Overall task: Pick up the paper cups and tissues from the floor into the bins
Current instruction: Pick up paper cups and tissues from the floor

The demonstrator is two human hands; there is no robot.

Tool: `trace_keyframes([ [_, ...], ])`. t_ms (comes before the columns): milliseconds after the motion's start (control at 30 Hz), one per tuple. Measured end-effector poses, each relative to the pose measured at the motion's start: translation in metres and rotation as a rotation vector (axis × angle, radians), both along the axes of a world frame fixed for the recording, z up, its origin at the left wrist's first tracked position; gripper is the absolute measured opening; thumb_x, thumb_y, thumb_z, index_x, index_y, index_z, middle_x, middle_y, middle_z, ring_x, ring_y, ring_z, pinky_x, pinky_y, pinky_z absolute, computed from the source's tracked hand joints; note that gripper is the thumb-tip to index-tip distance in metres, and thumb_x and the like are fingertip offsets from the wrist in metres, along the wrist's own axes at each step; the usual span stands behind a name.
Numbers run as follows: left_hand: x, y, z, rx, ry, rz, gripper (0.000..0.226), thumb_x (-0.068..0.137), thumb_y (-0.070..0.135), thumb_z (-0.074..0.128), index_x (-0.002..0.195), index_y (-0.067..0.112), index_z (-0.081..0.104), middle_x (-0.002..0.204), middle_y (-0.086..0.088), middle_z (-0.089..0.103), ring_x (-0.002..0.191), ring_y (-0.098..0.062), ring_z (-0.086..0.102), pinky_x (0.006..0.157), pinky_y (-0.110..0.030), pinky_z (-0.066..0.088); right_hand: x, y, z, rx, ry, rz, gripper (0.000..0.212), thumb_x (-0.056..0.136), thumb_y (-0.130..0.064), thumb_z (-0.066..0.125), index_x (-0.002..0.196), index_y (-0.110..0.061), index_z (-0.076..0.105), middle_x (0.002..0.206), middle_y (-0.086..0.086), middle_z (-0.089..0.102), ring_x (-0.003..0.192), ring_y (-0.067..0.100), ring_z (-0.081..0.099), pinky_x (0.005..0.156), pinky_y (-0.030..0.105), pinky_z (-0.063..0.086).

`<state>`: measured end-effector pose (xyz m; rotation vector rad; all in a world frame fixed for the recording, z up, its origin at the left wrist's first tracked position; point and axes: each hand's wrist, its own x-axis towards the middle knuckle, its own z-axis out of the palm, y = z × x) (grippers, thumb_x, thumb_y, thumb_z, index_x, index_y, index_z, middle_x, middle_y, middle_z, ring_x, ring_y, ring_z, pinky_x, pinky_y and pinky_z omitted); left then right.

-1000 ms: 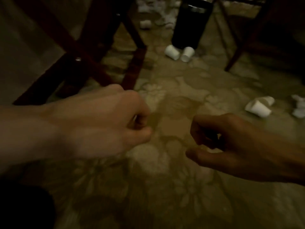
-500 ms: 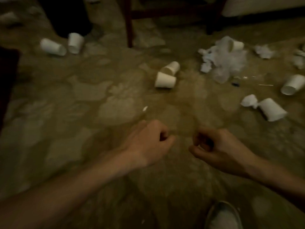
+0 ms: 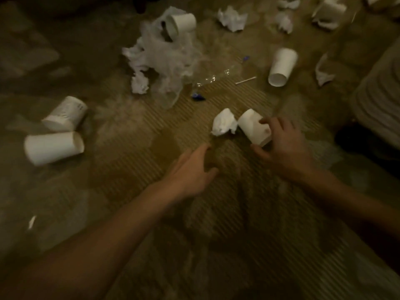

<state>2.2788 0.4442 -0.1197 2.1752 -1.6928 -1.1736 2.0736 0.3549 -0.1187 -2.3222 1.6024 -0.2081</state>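
Grips a paper cup [image 3: 254,127] with the right hand [image 3: 283,146]: curled round it, fingers [image 3: 272,124] over the upper side, thumb at the open rim below. Lying on its side on the carpet [image 3: 129,169], base toward a crumpled tissue [image 3: 224,122], touching it or just beside it; too blurred to tell which. Reaches with the left hand [image 3: 190,169] toward that tissue, loosely spread and nearly straight, holding nothing, just short of the tissue and low over the carpet. Farther off on the carpet: a pair of cups [image 3: 54,147] side by side on the left, a tipped cup [image 3: 183,22] on a clear plastic bag [image 3: 164,59], a lone cup [image 3: 281,67] to the right, beside a cotton swab [image 3: 245,80], and more tissues [image 3: 232,18] along the top.
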Motion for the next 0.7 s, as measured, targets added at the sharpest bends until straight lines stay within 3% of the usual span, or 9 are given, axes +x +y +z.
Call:
trace_keyframes([
  [100,-0.017,-0.038,-0.009,0.016,0.008,-0.010,0.078,0.092,0.043,0.061,0.152,0.041,0.012,0.157,-0.010,0.025,0.129,-0.020,0.043,0.108,-0.046,0.041,0.001,-0.038,-0.017,0.121,0.089,0.051,0.082,0.081,-0.045,0.073,0.148,-0.020,0.031,0.154,0.006,0.031,0.136,0.034,0.035,0.108,0.055,0.035],
  [167,-0.022,-0.053,-0.012,0.035,0.008,-0.009,0.081,0.093,0.040,0.062,0.152,0.045,0.007,0.159,-0.010,0.018,0.135,-0.028,0.039,0.107,-0.048,0.041,0.005,-0.049,-0.024,0.247,0.039,0.026,0.089,0.081,-0.044,0.074,0.151,-0.024,0.023,0.158,0.004,0.025,0.138,0.035,0.034,0.108,0.055,0.036],
  [267,-0.017,-0.070,-0.012,0.035,-0.001,-0.016,0.081,0.093,0.039,0.062,0.153,0.045,0.007,0.158,-0.010,0.018,0.139,-0.032,0.034,0.106,-0.043,0.039,0.013,-0.057,-0.026,0.312,-0.057,-0.075,0.083,0.081,-0.042,0.074,0.147,-0.027,0.026,0.153,0.007,0.035,0.133,0.035,0.040,0.103,0.052,0.041],
  [400,-0.008,-0.092,-0.015,0.097,-0.022,-0.100,0.081,0.093,0.039,0.062,0.154,0.042,0.008,0.158,-0.009,0.020,0.135,-0.030,0.038,0.086,-0.026,0.034,0.019,-0.054,-0.027,0.337,-0.034,-0.144,0.080,0.082,-0.046,0.071,0.145,-0.029,0.024,0.144,0.013,0.045,0.125,0.037,0.047,0.095,0.050,0.042],
  [500,-0.008,-0.114,-0.013,0.061,-0.106,-0.208,0.080,0.094,0.040,0.060,0.154,0.043,0.008,0.158,-0.011,0.016,0.140,-0.034,0.032,0.101,-0.035,0.038,0.020,-0.050,-0.028,0.337,-0.056,-0.174,0.077,0.083,-0.046,0.070,0.144,-0.027,0.027,0.137,0.013,0.051,0.118,0.033,0.052,0.086,0.044,0.043],
  [600,-0.006,-0.137,-0.015,0.066,-0.185,-0.322,0.078,0.096,0.042,0.057,0.154,0.043,0.006,0.162,-0.012,0.004,0.146,-0.036,0.021,0.115,-0.047,0.027,0.020,-0.051,-0.029,0.330,-0.072,-0.192,0.076,0.084,-0.047,0.070,0.144,-0.026,0.030,0.134,0.011,0.054,0.115,0.032,0.054,0.081,0.038,0.040],
  [700,-0.002,-0.149,-0.023,0.044,-0.241,-0.444,0.067,0.095,0.041,0.059,0.152,0.035,0.026,0.152,-0.010,0.027,0.137,-0.030,0.035,0.111,-0.044,0.034,0.019,-0.051,-0.028,0.349,-0.067,-0.201,0.078,0.083,-0.049,0.070,0.146,-0.027,0.029,0.136,0.011,0.054,0.117,0.032,0.053,0.081,0.036,0.036],
])
